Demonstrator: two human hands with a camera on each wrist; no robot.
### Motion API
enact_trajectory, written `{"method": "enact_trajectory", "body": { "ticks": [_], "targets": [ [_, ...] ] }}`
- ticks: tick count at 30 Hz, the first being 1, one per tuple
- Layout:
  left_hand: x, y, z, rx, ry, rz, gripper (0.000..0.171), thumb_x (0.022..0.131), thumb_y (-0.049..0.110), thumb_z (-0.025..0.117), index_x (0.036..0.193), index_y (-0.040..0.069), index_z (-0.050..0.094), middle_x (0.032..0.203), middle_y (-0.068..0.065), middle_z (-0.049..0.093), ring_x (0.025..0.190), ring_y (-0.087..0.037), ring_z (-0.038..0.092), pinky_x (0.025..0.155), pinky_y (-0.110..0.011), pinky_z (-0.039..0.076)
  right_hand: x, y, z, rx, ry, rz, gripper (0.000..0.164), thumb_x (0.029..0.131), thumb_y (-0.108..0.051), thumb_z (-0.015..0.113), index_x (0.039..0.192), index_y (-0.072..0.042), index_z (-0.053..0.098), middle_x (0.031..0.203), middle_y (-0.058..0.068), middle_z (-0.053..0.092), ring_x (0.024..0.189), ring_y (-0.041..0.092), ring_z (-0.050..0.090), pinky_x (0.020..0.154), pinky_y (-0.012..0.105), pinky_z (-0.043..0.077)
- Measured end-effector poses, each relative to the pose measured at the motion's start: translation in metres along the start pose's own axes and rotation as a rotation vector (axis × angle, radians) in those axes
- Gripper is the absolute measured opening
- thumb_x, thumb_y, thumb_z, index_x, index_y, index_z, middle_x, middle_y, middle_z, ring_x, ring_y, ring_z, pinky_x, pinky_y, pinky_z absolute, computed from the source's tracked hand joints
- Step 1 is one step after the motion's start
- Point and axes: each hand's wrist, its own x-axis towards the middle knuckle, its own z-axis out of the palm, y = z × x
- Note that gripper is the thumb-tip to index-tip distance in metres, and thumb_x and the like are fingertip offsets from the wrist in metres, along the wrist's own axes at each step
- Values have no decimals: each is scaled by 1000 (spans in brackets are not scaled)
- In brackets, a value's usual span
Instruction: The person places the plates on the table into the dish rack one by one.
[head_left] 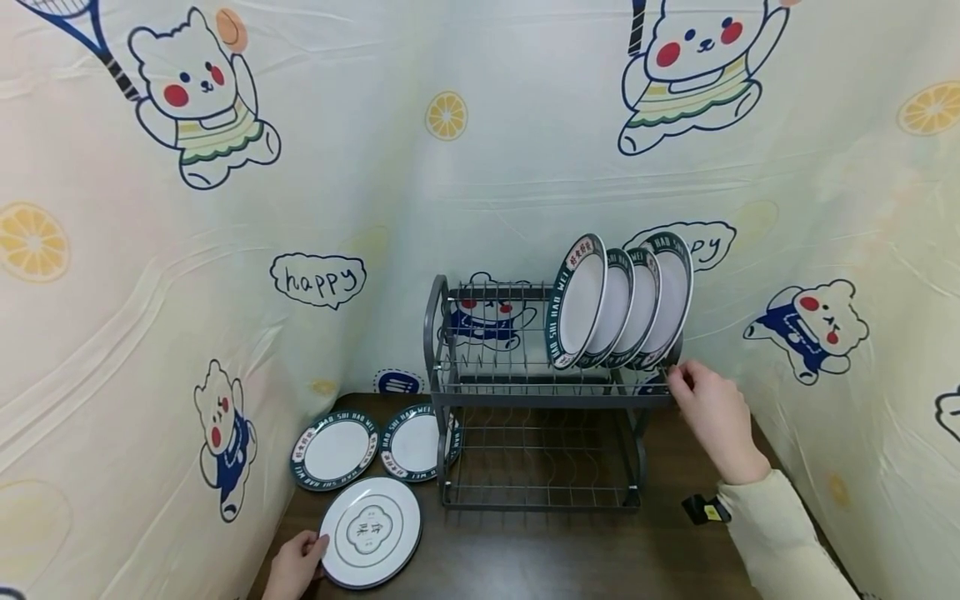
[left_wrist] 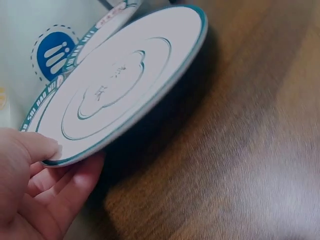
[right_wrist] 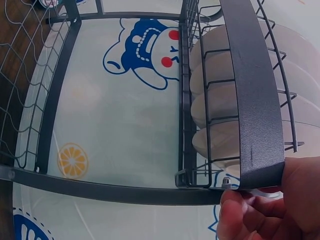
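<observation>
My left hand (head_left: 295, 567) pinches the rim of a white plate (head_left: 371, 532), thumb on top and fingers beneath. This plate is turned bottom up, with a flower-shaped stamp showing, and a dark shadow lies under its edge in the left wrist view. My right hand (head_left: 716, 421) holds the front right corner of a dark grey two-tier dish rack (head_left: 540, 401), fingers curled at the end of the upper bar (right_wrist: 257, 100). Several green-rimmed plates (head_left: 581, 302) stand upright side by side in the upper tier's right half.
Two green-rimmed plates, one at the far left (head_left: 335, 451) and one beside the rack (head_left: 411, 443), lie face up on the brown table (head_left: 555, 554). The rack's lower tier (head_left: 540, 467) holds no plates. A patterned cloth (head_left: 390, 183) hangs behind and at both sides.
</observation>
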Motion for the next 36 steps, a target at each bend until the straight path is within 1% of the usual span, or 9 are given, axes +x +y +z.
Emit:
{"method": "enact_trajectory", "body": {
  "ticks": [2, 6, 13, 15, 22, 26, 28, 31, 36],
  "targets": [
    [1, -2, 0, -47, -3, -8, 38, 104, 18, 59, 116, -18, 58, 86, -13, 64, 73, -16, 64, 65, -33, 62, 0, 0, 0, -1, -4, 3, 36, 110, -26, 45, 93, -2, 65, 65, 5, 53, 55, 21, 48, 45, 33, 38],
    [3, -3, -1, -95, -2, 2, 42, 104, 21, 59, 117, -19, 58, 86, -10, 66, 73, -16, 63, 64, -32, 60, 1, 0, 0, -4, -8, 6, 37, 111, -27, 44, 93, -2, 64, 65, 5, 53, 55, 22, 49, 45, 33, 38],
    [0, 5, -1, -156, 3, 15, 37, 104, 18, 58, 115, -17, 60, 83, -5, 66, 73, -16, 63, 63, -29, 59, 0, 1, 1, -5, -9, 7, 37, 111, -28, 43, 92, -3, 63, 64, 5, 53, 55, 21, 50, 45, 33, 38],
    [-1, 9, -2, -169, -1, 2, 37, 105, 19, 59, 116, -16, 60, 83, -5, 65, 73, -16, 63, 63, -29, 59, 0, 1, 1, -4, -11, 8, 38, 111, -28, 43, 92, -3, 63, 64, 5, 54, 56, 21, 50, 45, 34, 38],
    [-3, 15, -3, -223, -30, 0, 34, 106, 16, 58, 116, -16, 60, 82, -5, 67, 74, -17, 64, 65, -30, 60, 0, 1, 1, 12, -24, 18, 38, 111, -28, 43, 94, -2, 64, 65, 5, 54, 57, 22, 52, 45, 33, 39],
    [-5, 14, -4, -223, -49, -11, 33, 106, 17, 60, 116, -15, 61, 84, -6, 67, 75, -17, 65, 66, -30, 60, 0, 1, 1, 14, -28, 19, 37, 111, -28, 43, 95, -1, 63, 65, 6, 54, 57, 22, 53, 46, 33, 40],
    [-5, 13, -4, -206, -61, -12, 37, 106, 21, 61, 117, -15, 60, 85, -6, 67, 75, -17, 64, 67, -30, 60, 0, 1, 1, 12, -29, 17, 38, 111, -28, 42, 94, -2, 63, 65, 6, 55, 57, 21, 54, 46, 34, 41],
    [-7, 14, -5, -200, -59, -23, 38, 106, 23, 62, 118, -14, 61, 87, -6, 67, 76, -17, 64, 67, -31, 60, 0, 1, 1, 14, -30, 15, 37, 111, -28, 42, 95, -2, 63, 65, 6, 56, 57, 21, 55, 46, 34, 42],
    [-10, 21, -9, -233, -41, -9, 38, 107, 22, 61, 119, -13, 61, 86, -6, 68, 77, -18, 64, 66, -31, 60, -1, 2, 1, 22, -26, 9, 37, 111, -28, 42, 95, -1, 63, 66, 6, 56, 57, 20, 56, 46, 34, 43]
  ]
}}
